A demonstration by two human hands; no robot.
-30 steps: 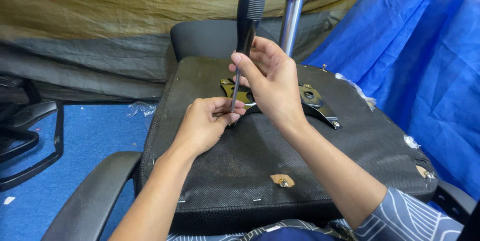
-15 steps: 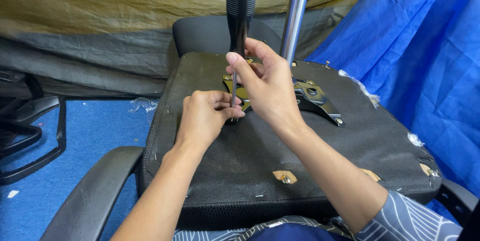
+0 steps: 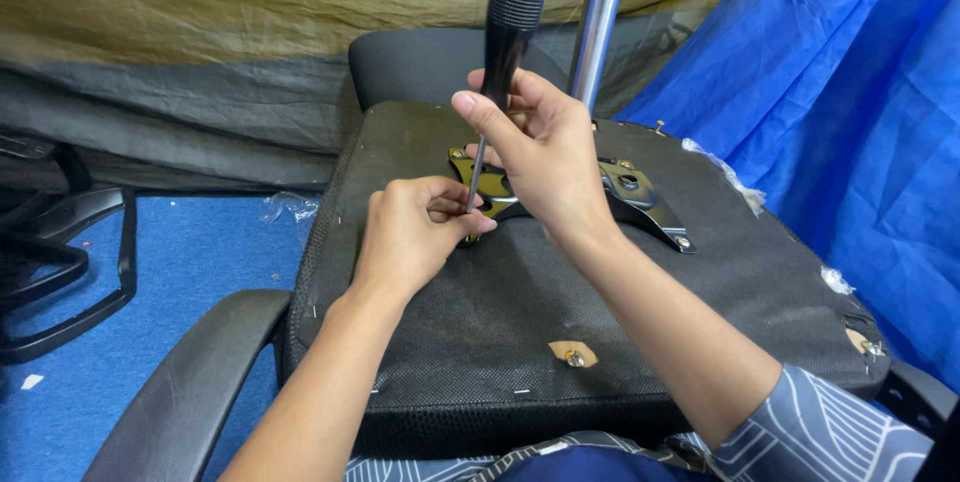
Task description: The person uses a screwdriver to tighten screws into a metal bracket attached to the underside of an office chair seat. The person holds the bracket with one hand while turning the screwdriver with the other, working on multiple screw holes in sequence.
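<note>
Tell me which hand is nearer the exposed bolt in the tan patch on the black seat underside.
Left. The left hand pinches the screwdriver tip, up-left of the bolt; the right hand grips higher up the shaft.

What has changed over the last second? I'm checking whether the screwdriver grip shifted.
Little changed. The right hand still grips the black screwdriver at the base of its handle, now standing a bit more upright. The left hand still pinches at the tip on the metal plate. The upturned chair seat stayed put.
</note>
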